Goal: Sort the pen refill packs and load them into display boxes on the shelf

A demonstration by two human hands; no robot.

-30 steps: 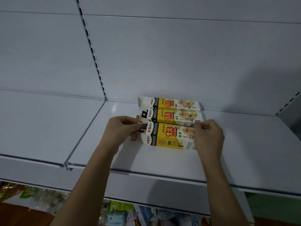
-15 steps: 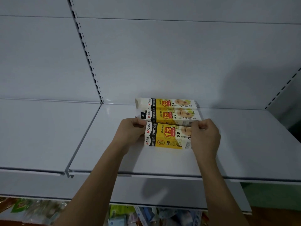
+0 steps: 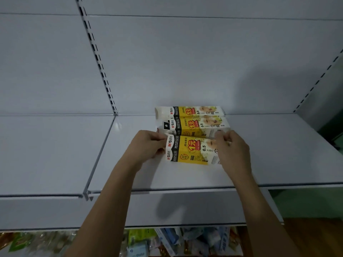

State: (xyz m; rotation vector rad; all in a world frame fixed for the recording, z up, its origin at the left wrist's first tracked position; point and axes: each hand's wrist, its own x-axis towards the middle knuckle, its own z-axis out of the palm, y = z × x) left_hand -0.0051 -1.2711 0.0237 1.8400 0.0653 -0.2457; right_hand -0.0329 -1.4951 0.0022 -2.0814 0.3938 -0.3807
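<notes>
Three long yellow, white and black refill display boxes lie side by side on the white shelf (image 3: 185, 177). The nearest box (image 3: 193, 150) is held at both ends: my left hand (image 3: 148, 145) grips its left end and my right hand (image 3: 233, 149) grips its right end. Behind it and touching it lies the middle box (image 3: 196, 125). The rear box (image 3: 189, 111) rests against the back panel. The near box's right end is hidden under my right fingers.
The shelf's front edge (image 3: 167, 191) runs below my wrists. A slotted upright (image 3: 98, 60) divides the back panel on the left, with a neighbouring shelf (image 3: 46, 154) beside it. Below the shelf lie several blurred packaged goods (image 3: 167, 242).
The brown and dark items seen at the near box's left end one second ago are out of sight. My left hand now closes on that end. The box sits tighter against the middle one.
</notes>
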